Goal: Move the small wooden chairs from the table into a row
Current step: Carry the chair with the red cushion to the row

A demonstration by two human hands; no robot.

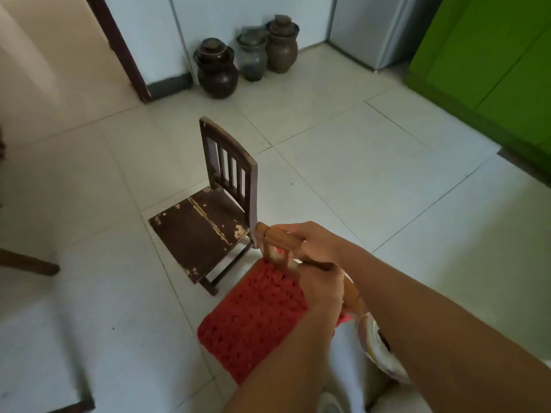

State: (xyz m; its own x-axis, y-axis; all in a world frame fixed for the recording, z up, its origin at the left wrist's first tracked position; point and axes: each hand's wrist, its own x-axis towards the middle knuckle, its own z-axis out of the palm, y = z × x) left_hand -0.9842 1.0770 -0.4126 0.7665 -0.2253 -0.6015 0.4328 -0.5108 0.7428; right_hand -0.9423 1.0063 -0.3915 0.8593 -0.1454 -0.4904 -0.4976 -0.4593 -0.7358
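Both hands, the left hand (320, 289) and right hand (313, 241), clasp the backrest of a red-cushioned chair (253, 320) just beside the dark wooden chair (205, 225) already standing on the tiled floor (372, 180) (row barely begun, others out of view).

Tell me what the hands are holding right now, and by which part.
Both hands hold the chair with the red cushion by its backrest top rail: right hand further along the rail, left hand nearer. The dark chair stands untouched.
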